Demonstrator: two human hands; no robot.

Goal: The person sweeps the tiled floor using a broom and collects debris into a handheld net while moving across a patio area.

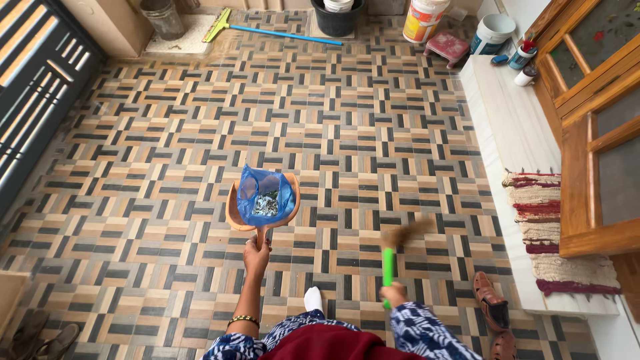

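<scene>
The big tiled floor (167, 167) fills most of the view, with brown, tan and dark squares in a busy pattern. On the right a pale stone step (513, 133) runs along a wooden door (593, 147), and a striped rag rug (547, 220) lies on it. Far off by the wall stand some buckets (427, 19) and a squeegee (267, 30) with a long blue handle.

The orange dustpan (231, 210) is held out over the floor, in the middle of the view, with a blue plastic bag (265, 193) sitting in it. Some small grey scraps show inside the bag. To carry it well, I think the pan should stay flat and steady, so the bag and scraps do not slide off the front (a tip forward would spill them on the tiles).

The left hand (257, 255) has its grip closed tight round the dustpan handle, fingers wrapped all the way.

The small broom (393, 253) has a green handle and brown bristles, and it looks blurry. It is best kept low and off to the side, away from the pan. The right hand (393, 293) has its grip shut round the bottom end of the green handle.
</scene>
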